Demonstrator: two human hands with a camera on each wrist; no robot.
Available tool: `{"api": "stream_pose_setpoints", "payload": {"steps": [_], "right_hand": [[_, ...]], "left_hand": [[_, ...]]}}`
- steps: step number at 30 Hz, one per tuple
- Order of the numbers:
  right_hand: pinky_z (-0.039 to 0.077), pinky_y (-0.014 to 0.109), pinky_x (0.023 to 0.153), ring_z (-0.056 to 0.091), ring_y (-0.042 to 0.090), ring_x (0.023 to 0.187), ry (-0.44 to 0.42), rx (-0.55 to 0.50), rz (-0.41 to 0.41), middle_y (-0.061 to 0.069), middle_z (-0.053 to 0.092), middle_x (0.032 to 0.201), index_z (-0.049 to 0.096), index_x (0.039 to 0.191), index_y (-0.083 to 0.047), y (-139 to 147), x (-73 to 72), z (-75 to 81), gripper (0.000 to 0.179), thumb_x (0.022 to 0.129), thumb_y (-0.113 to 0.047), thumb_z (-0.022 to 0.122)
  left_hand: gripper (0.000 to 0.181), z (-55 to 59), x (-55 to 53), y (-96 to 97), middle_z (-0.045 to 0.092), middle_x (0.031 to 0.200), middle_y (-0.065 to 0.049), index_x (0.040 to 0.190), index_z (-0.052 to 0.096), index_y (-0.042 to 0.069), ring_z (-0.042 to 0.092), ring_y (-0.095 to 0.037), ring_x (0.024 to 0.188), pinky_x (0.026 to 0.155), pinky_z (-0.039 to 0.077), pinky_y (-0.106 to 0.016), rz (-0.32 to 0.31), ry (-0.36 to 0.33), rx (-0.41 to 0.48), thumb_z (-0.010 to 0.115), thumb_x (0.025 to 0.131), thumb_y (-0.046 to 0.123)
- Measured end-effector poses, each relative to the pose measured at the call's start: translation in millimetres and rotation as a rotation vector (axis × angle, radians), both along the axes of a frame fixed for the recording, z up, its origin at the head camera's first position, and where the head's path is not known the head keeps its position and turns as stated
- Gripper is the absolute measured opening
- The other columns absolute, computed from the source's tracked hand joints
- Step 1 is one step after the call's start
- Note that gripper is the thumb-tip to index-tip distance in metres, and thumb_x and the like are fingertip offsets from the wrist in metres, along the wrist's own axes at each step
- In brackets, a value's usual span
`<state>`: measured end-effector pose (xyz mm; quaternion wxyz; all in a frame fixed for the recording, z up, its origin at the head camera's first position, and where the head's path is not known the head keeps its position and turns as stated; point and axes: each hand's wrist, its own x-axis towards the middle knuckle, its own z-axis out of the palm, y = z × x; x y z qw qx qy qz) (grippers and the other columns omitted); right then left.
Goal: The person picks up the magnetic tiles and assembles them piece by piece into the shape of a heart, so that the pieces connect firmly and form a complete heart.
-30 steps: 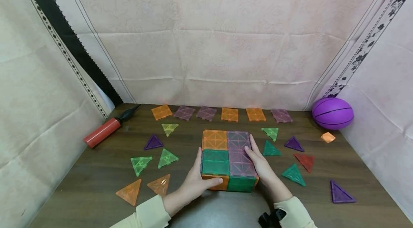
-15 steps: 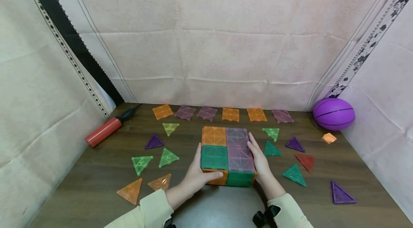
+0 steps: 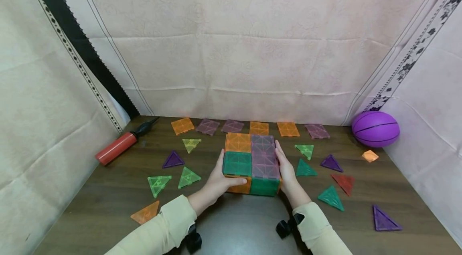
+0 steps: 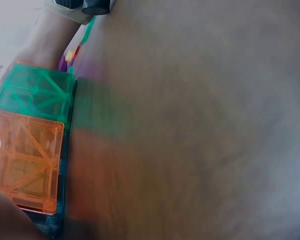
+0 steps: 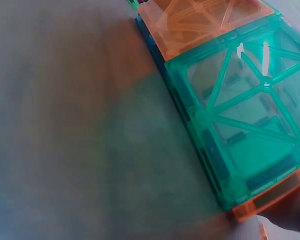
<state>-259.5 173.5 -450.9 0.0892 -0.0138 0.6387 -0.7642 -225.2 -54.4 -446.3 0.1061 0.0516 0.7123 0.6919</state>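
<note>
A box built of translucent magnetic tiles (image 3: 265, 156) stands in front of me at mid-table, held between both hands. Its top has orange, green and purple squares; the front is orange and green. My left hand (image 3: 216, 181) grips the left side, thumb across the orange front tile. Against the opposite side, my right hand (image 3: 288, 175) holds the box with its fingers pointing away from me. The left wrist view shows the orange front tile (image 4: 27, 160) close up beside the green one. In the right wrist view the green front tile (image 5: 255, 110) fills much of the right half.
A row of orange and purple square tiles (image 3: 259, 128) lies along the back. Triangle tiles lie on both sides, including green (image 3: 188, 177) and red (image 3: 344, 183). A red hand pump (image 3: 117, 147) is at left; a purple ball (image 3: 375, 128) sits back right.
Both hands have moved the tile box away from me, toward the back row, and slightly left. The right thumb no longer shows on top. The loose tiles stay put.
</note>
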Motion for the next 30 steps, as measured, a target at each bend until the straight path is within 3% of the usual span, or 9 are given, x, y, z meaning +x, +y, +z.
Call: {"api": "stream_pose_setpoints", "payload": {"steps": [7,12,19,24,27,30], "right_hand": [[-0.004,0.052,0.116,-0.011,0.019,0.147,-0.009,0.1,0.016,-0.01,-0.006,0.161,0.004,0.154,-0.037,1,-17.8,1.4,0.053,0.106,-0.043,0.024],[-0.003,0.054,0.116,-0.009,0.02,0.148,-0.017,0.098,0.014,-0.009,-0.004,0.161,0.006,0.155,-0.037,0,-28.2,1.1,0.053,0.105,-0.043,0.025],[-0.002,0.056,0.115,-0.008,0.024,0.148,-0.015,0.102,0.012,-0.005,-0.002,0.162,0.007,0.155,-0.035,-2,-32.0,-1.8,0.055,0.105,-0.044,0.027],[-0.001,0.057,0.115,-0.005,0.027,0.148,-0.004,0.15,0.022,-0.001,-0.002,0.163,0.005,0.156,-0.029,1,-34.3,-0.6,0.058,0.105,-0.042,0.028],[0.002,0.053,0.116,-0.001,0.029,0.148,0.012,0.184,0.04,0.004,0.0,0.163,0.007,0.157,-0.023,7,-34.2,4.4,0.06,0.105,-0.041,0.03],[0.007,0.05,0.117,0.005,0.03,0.148,0.053,0.214,0.085,0.01,0.004,0.162,0.009,0.156,-0.013,21,-27.8,12.6,0.062,0.105,-0.039,0.032]], "left_hand": [[0.121,1.5,-10.9,1.3,0.009,0.161,-0.01,0.155,-0.006,0.029,0.015,-0.037,0.144,0.111,0.021,-0.06,0.018,-0.018,-0.066,0.085,0.075,0.024],[0.119,3.7,-16.5,0.2,0.002,0.162,-0.009,0.155,-0.005,0.031,0.009,-0.037,0.145,0.111,0.019,-0.061,0.026,-0.025,-0.084,0.084,0.076,0.023],[0.12,2.4,-19.8,-1.6,0.001,0.162,-0.01,0.155,-0.005,0.032,0.008,-0.039,0.145,0.11,0.019,-0.062,0.029,-0.04,-0.077,0.084,0.075,0.023],[0.12,2.5,-21.2,-3.7,0.001,0.162,-0.011,0.155,-0.006,0.028,0.009,-0.04,0.145,0.11,0.019,-0.062,0.014,-0.034,-0.121,0.084,0.076,0.025],[0.119,8.4,-21.8,-7.8,0.003,0.162,-0.011,0.156,-0.005,0.025,0.01,-0.039,0.145,0.11,0.02,-0.062,-0.003,-0.042,-0.159,0.084,0.076,0.028],[0.117,22.5,-20.2,-16.7,0.005,0.162,-0.009,0.156,-0.002,0.023,0.009,-0.036,0.146,0.111,0.019,-0.061,-0.039,-0.031,-0.213,0.083,0.076,0.03]]}}
